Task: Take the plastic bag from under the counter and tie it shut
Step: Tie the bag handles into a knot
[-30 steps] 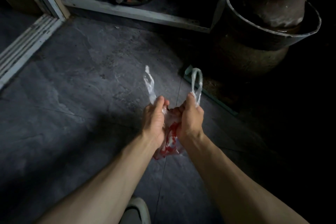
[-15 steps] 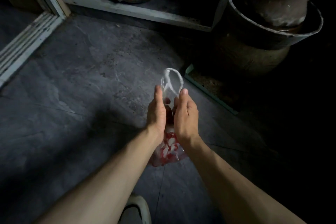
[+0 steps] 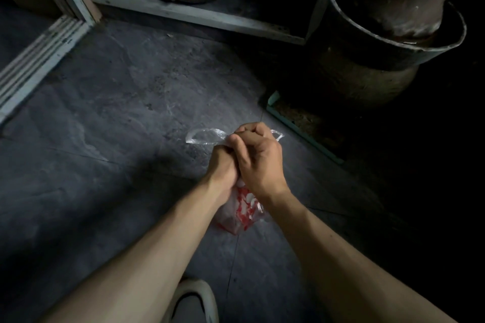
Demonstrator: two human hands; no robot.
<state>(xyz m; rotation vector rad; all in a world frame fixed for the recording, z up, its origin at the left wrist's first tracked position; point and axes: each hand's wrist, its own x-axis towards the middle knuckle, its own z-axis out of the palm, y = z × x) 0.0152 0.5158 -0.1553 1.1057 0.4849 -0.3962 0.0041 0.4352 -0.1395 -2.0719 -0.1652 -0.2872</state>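
A clear plastic bag point(image 3: 242, 208) with red print hangs below my two hands, above the grey floor. My right hand point(image 3: 258, 158) is closed around the bag's neck, lying over my left hand point(image 3: 223, 165), which also grips the neck. One clear handle loop point(image 3: 202, 136) sticks out to the left of my fists, and a small bit of the other handle point(image 3: 278, 135) pokes out at the right. Whether a knot sits inside my fists is hidden.
The open space under the counter point(image 3: 199, 12) lies at the top, with a dark basin of oddments inside. A large earthen jar with a metal basin point(image 3: 393, 42) stands at the right, a low tray point(image 3: 301, 123) before it. A sliding door track point(image 3: 36, 63) runs at left. My shoe point(image 3: 195, 301) shows below.
The handles stood upright and apart, then came together in one loop. Now my right hand has crossed over the left, and the handles lie sideways out of my closed fists.
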